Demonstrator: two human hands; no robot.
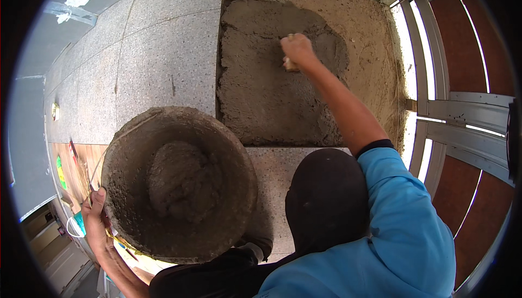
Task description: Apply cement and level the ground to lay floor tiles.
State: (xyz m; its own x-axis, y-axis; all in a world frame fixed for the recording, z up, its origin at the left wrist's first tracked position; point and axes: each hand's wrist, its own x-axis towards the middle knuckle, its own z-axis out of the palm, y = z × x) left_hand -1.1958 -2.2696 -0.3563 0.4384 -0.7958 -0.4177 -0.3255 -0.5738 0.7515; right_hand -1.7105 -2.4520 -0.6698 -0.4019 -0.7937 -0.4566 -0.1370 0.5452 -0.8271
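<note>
My left hand [96,219] grips the rim of a round mortar-caked bucket [122,151] at its lower left edge. A lump of wet grey mortar [182,181] lies inside the bucket. My right hand [297,50] reaches far forward, closed on a small tool handle [290,65] whose blade is hidden. It presses on a spread patch of grey mortar [261,91] laid over a sandy bed [364,31]. My blue sleeve [402,222] and dark knee [323,194] fill the lower right.
Grey speckled stone tiles [157,59] cover the floor left of the mortar patch, and another tile [272,173] lies below it. A metal door frame and track [462,113] run along the right. A wooden strip with small items [73,170] sits at the left.
</note>
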